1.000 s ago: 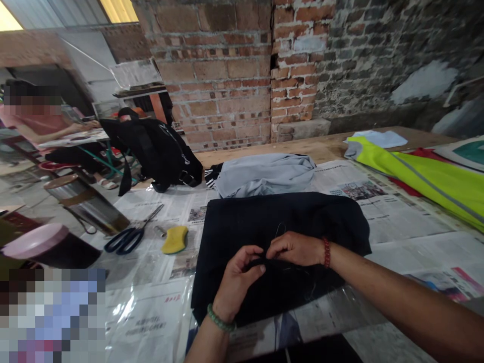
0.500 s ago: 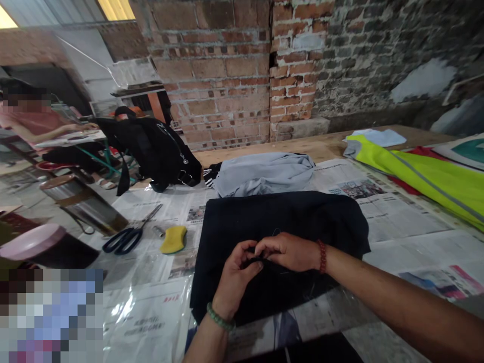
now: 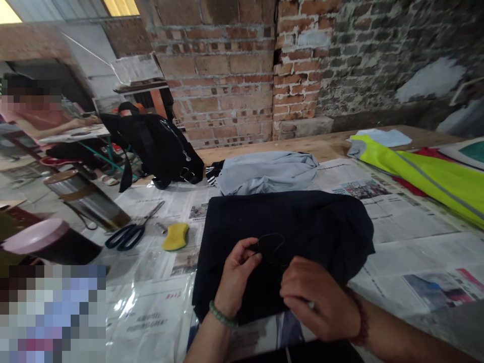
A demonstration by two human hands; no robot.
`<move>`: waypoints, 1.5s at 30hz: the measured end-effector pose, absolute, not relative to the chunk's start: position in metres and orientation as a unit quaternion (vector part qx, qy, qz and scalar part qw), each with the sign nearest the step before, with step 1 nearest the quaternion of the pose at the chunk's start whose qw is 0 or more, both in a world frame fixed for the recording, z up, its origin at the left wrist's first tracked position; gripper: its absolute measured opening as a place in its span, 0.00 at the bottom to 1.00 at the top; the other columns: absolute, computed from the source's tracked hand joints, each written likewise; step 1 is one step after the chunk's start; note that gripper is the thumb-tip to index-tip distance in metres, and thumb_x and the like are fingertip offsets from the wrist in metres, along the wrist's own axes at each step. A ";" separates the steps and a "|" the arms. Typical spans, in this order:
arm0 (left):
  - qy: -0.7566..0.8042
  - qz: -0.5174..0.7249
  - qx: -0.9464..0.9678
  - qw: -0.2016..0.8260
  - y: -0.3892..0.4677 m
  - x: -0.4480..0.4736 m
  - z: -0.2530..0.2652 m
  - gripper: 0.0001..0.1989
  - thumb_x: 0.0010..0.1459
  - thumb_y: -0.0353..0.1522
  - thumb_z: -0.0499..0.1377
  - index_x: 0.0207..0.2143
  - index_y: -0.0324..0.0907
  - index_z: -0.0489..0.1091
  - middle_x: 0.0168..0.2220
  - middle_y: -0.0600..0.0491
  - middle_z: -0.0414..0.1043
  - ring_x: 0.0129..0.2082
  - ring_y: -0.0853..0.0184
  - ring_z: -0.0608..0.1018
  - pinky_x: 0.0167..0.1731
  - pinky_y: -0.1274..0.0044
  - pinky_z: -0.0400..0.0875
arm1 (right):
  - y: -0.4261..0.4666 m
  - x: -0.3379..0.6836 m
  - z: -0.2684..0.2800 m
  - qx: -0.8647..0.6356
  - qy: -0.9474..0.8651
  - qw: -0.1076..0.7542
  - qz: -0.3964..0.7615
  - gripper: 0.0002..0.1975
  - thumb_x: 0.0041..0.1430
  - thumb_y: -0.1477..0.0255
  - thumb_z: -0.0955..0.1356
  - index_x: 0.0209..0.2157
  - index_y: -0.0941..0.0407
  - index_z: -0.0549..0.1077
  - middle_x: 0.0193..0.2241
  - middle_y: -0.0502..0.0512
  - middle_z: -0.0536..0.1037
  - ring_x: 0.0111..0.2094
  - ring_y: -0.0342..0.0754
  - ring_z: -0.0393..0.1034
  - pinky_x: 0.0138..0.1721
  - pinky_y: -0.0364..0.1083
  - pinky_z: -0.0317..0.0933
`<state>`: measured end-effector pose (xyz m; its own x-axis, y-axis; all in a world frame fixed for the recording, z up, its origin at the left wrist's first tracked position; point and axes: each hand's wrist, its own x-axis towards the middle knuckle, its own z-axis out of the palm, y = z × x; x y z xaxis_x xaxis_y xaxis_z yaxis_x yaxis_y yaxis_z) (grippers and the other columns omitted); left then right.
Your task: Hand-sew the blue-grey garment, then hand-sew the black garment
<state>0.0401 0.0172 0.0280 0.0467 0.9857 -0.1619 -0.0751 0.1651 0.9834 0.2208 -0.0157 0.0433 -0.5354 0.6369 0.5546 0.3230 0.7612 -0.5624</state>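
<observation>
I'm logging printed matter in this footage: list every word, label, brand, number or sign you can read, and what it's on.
No text is legible.
Newspaper at near left: bold dark headline, too blurred to read.
Above that headline: red characters, too blurred to read.
Newspaper columns right of the dark cloth: too small to read.
Dark cloth and black bag: no lettering I can make out.

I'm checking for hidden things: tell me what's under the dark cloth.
Newspaper shows on either side of the dark cloth; what lies directly beneath is covered and cannot be seen.
</observation>
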 end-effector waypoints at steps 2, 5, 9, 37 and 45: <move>0.513 0.462 0.445 0.571 0.017 0.040 0.028 0.16 0.43 0.33 0.63 0.37 0.42 0.70 0.19 0.61 0.59 0.20 0.75 0.62 0.21 0.83 0.56 | -0.013 0.223 0.032 -0.306 -0.866 0.357 0.174 0.06 0.55 0.76 0.61 0.33 0.54 0.67 0.28 0.52 0.73 0.32 0.44 0.67 0.38 0.47 0.56; 0.509 0.450 0.444 0.584 0.017 0.040 0.028 0.15 0.43 0.33 0.63 0.36 0.42 0.70 0.18 0.61 0.58 0.20 0.75 0.61 0.21 0.83 0.56 | 0.001 0.228 0.017 -0.408 -0.832 0.345 0.151 0.07 0.55 0.76 0.61 0.34 0.55 0.69 0.29 0.53 0.74 0.33 0.45 0.67 0.39 0.48 0.55; 0.504 0.450 0.435 0.596 0.017 0.040 0.028 0.15 0.42 0.34 0.63 0.35 0.42 0.71 0.17 0.62 0.57 0.19 0.75 0.61 0.20 0.83 0.55 | 0.009 0.230 0.011 -0.448 -0.802 0.376 0.119 0.08 0.54 0.76 0.62 0.35 0.55 0.69 0.32 0.54 0.74 0.35 0.47 0.66 0.40 0.49 0.54; 0.489 0.455 0.476 0.572 0.019 0.040 0.020 0.16 0.46 0.33 0.61 0.40 0.41 0.68 0.21 0.60 0.64 0.22 0.74 0.65 0.24 0.83 0.58 | -0.001 0.189 0.030 -0.411 -0.703 0.517 0.263 0.05 0.57 0.76 0.61 0.28 0.55 0.66 0.28 0.51 0.73 0.34 0.44 0.67 0.41 0.47 0.56; 0.508 0.449 0.470 0.565 0.021 0.039 0.020 0.19 0.45 0.35 0.62 0.42 0.42 0.68 0.21 0.60 0.62 0.22 0.74 0.63 0.23 0.83 0.57 | 0.029 0.204 0.067 -0.337 -0.517 0.519 0.591 0.06 0.58 0.67 0.61 0.32 0.55 0.61 0.28 0.50 0.74 0.20 0.41 0.69 0.18 0.40 0.60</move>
<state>0.0391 0.0214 0.0201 0.0803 0.9852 -0.1514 -0.0298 0.1542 0.9876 0.2040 0.0294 0.0674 -0.2328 0.9627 0.1381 -0.2656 0.0736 -0.9613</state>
